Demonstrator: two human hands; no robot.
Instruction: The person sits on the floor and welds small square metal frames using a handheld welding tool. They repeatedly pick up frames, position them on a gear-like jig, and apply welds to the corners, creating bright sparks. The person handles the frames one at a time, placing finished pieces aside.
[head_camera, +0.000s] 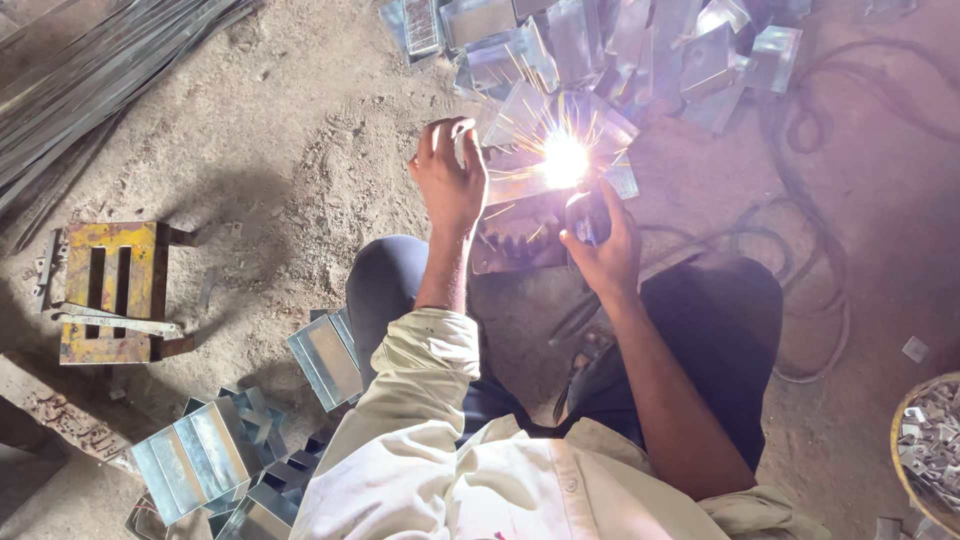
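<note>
We see left hand (450, 180) raised, fingers curled, perhaps gripping small piece; right hand (600, 245) gripping welding holder (585, 215), spark (565, 160) at 12 o'clock

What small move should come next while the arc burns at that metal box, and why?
Probably keep the right hand steady on the welding holder, easing along the seam: the arc is lit on the metal box, which the left hand braces.

Metal workshop: dirt floor (300, 150), welding sparks (565, 160), sheet-metal pieces (600, 45)
</note>
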